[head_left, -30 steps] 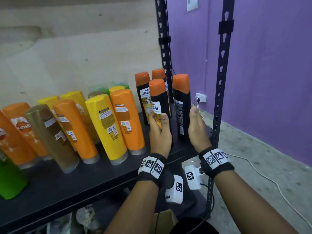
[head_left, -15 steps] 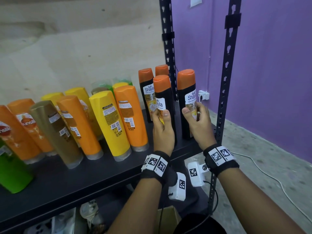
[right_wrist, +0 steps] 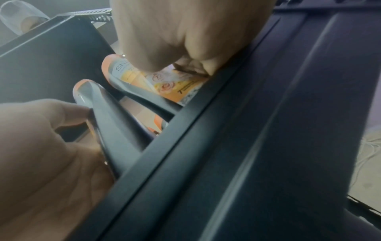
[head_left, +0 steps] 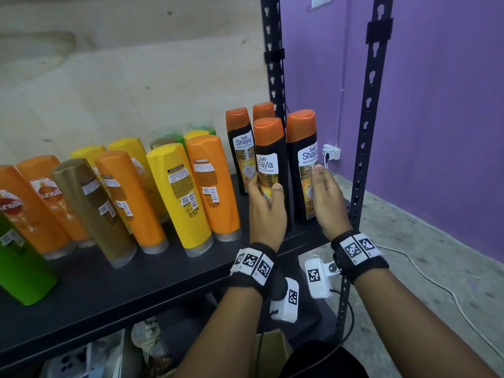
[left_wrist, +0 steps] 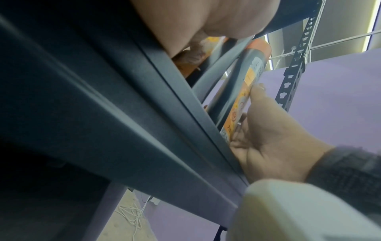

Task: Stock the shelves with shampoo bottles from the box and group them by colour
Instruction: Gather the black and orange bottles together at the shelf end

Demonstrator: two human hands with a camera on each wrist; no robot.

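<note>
Purple wall behind, two black Safi Shayla bottles are being faced on the black shelf at centre right — one gripped by the left hand, the other by the right hand. Release seems next — then another from the box.

Four black shampoo bottles with orange caps stand upright at the right end of a dark shelf (two bear hands). To their left, orange, yellow and gold bottles lean in rows; a green bottle stands far left.
</note>
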